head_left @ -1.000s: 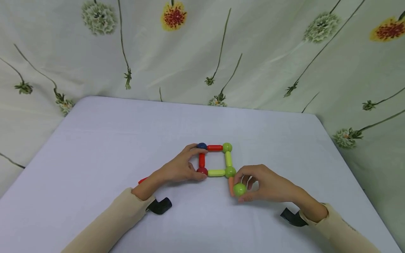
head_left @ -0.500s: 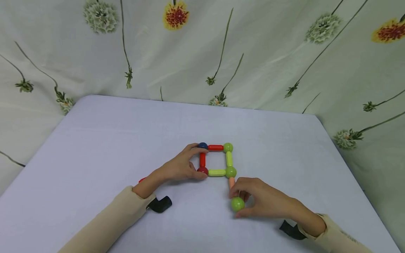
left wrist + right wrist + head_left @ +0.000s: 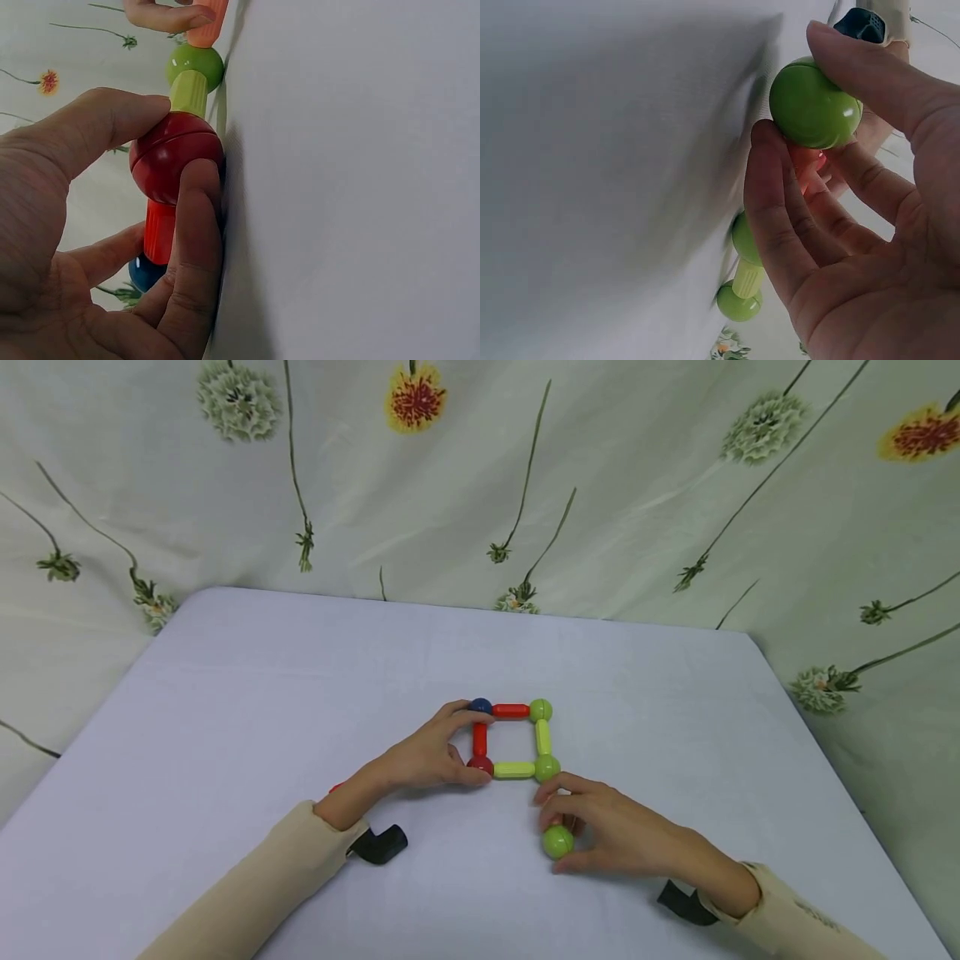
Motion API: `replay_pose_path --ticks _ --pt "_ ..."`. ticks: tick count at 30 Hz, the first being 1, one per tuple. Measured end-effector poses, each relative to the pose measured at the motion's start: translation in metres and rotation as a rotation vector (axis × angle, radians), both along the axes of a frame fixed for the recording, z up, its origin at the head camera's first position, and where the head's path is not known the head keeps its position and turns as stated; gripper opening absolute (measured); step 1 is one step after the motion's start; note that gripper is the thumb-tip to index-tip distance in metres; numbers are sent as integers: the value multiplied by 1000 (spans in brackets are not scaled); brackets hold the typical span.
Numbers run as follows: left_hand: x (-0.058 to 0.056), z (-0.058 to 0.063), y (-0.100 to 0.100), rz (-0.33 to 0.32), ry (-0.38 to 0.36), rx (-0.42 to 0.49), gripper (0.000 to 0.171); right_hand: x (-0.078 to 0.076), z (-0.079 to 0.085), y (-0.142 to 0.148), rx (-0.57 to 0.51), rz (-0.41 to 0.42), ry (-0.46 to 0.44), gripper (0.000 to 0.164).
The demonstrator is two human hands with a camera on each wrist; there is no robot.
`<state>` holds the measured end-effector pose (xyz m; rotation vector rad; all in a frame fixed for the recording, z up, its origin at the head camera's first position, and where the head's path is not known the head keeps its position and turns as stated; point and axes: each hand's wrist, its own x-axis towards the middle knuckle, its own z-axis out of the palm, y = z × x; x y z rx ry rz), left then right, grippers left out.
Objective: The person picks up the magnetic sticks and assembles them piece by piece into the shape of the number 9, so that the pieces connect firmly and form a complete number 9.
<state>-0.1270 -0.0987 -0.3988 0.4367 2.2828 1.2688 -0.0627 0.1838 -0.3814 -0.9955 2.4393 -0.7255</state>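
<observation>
A square of magnetic sticks and balls lies on the table, with a blue ball (image 3: 481, 704), a red ball (image 3: 481, 766) and two green balls at its corners. My left hand (image 3: 423, 756) pinches the red ball between thumb and fingers, while its forefinger reaches over the blue one. From the near right corner ball (image 3: 547, 767) an orange stick (image 3: 208, 24) runs toward me, mostly hidden by my right hand (image 3: 618, 829). That hand holds another green ball (image 3: 814, 103) between thumb and fingers, at the stick's near end. Red sticks (image 3: 512, 711) and yellow-green sticks (image 3: 514, 770) join the corners.
A bit of a red piece (image 3: 337, 787) shows beside my left forearm, mostly covered by it. Black wrist straps (image 3: 380, 845) hang below both sleeves. White cloth covers the table (image 3: 315, 652), and a flower-print curtain (image 3: 637, 485) hangs behind it.
My right hand has brought the green ball toward me and slightly left, to the near end of the orange stick. Its forefinger now stretches toward the corner ball. The left hand stays in place.
</observation>
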Motion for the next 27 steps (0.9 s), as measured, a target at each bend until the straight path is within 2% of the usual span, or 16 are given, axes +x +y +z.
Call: replay_pose_path --ticks 11,23,27 --pt "-7 2 0 -7 37 -39 73 -7 -2 -4 12 0 40 30" --pt "-14 3 2 -2 84 -74 74 -14 -3 -6 38 -9 44 32" --pt "-15 4 2 7 68 -64 74 -17 2 -5 39 -8 57 37"
